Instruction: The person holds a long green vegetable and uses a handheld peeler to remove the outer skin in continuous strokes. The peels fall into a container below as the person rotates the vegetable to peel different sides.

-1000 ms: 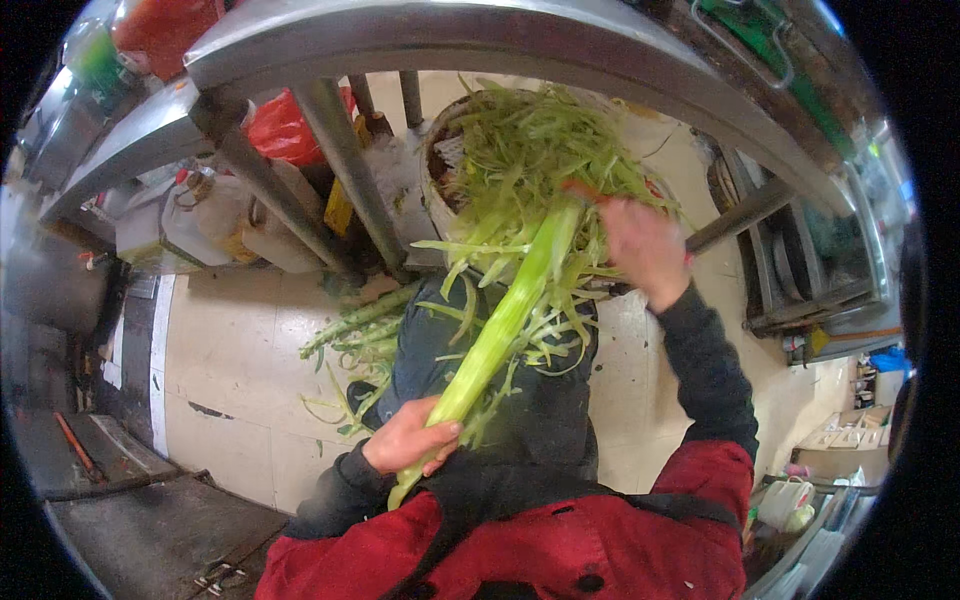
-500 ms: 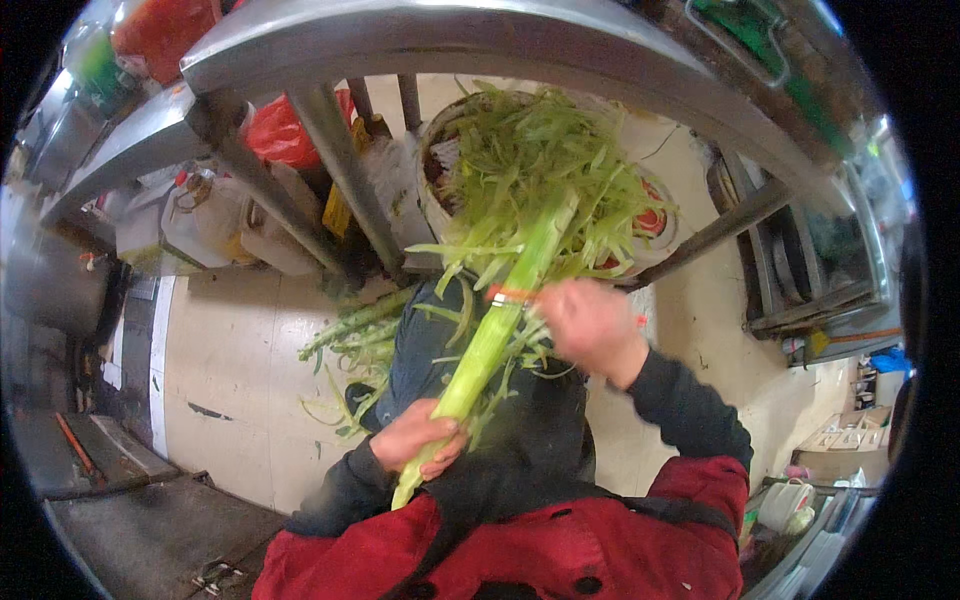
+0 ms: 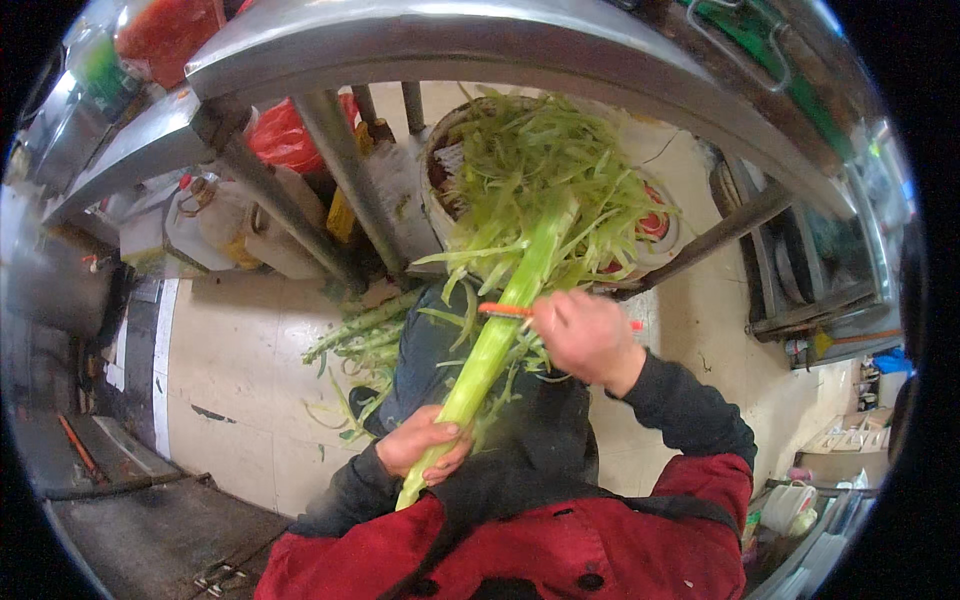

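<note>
Steel table (image 3: 480, 38), near edge arching; bucket (image 3: 436, 212), on the floor, low by the table's near edge, its mouth heaped with peel strips (image 3: 540, 150) that spill over the near rim; pale green stalk (image 3: 488, 352), slanting above the lap, far end reaching over the bucket's near rim; green stalks (image 3: 375, 322), a bunch, on the floor off the bucket's near left rim; left hand (image 3: 425, 446), wrapped round the pale stalk's lower end; right hand (image 3: 588, 337), closed on a peeler (image 3: 503, 310), orange, laid across the pale stalk about midway
</note>
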